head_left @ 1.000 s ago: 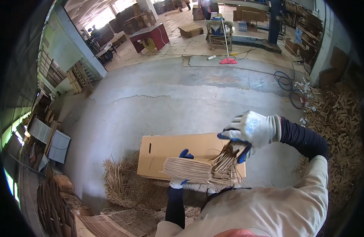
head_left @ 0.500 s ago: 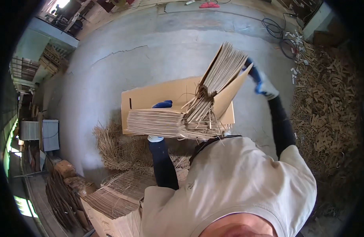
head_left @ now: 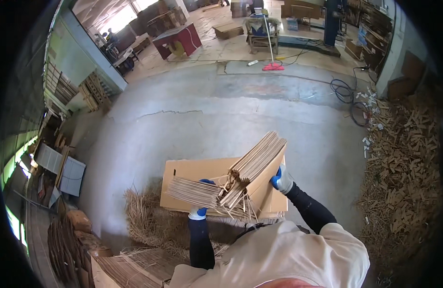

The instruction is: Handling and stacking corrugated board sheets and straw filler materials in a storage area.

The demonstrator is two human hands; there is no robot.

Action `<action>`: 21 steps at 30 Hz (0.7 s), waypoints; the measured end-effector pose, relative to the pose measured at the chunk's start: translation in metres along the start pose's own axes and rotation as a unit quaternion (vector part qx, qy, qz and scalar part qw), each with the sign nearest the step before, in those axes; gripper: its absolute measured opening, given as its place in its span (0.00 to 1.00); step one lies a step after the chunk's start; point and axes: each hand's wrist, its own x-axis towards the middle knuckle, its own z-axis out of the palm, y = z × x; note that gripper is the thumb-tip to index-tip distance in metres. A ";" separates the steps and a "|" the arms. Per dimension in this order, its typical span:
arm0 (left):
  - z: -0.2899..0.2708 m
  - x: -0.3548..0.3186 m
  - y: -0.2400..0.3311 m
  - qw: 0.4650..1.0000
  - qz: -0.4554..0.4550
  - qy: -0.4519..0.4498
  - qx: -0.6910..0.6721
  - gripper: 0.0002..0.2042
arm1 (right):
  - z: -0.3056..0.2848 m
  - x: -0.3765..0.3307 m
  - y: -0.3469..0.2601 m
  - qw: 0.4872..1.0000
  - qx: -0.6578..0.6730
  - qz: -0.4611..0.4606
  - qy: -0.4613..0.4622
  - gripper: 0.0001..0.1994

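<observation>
A thick stack of corrugated cardboard sheets is bent into a V, its left part low and its right part raised toward the far side. Torn strips and ragged ends stick out at the fold. My left hand, in a white and blue glove, wraps the left part, with blue fingertips showing over its far edge. At the raised part's right side, my gloved right hand grips the outer sheet; some of its fingers are hidden. Beneath lies a larger flat brown cardboard piece with a dark slot.
Shredded cardboard strips are heaped at near left, beside a cardboard pile. Scraps cover the right side. A coiled hose and a red-headed floor broom lie farther off on the concrete floor.
My right hand has come from beyond the raised stack's upper right corner down to its side and now grips it. The stack's raised part leans lower. The view has tilted up, showing more room.
</observation>
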 end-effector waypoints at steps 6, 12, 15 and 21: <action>-0.056 0.003 -0.014 0.951 0.002 0.048 0.304 0.22 | 0.005 0.039 0.001 0.989 -0.074 -0.104 0.071 0.42; -0.011 0.032 0.010 0.994 -0.082 -0.001 -0.071 0.28 | -0.013 0.036 -0.009 0.953 -0.214 -0.211 0.026 0.40; 0.009 0.034 -0.008 0.990 -0.121 -0.015 -0.070 0.30 | -0.066 0.013 0.050 0.963 -0.241 -0.118 0.003 0.44; 0.013 0.033 -0.001 0.995 -0.020 -0.017 0.098 0.45 | -0.046 0.009 0.018 0.986 -0.112 -0.102 -0.072 0.37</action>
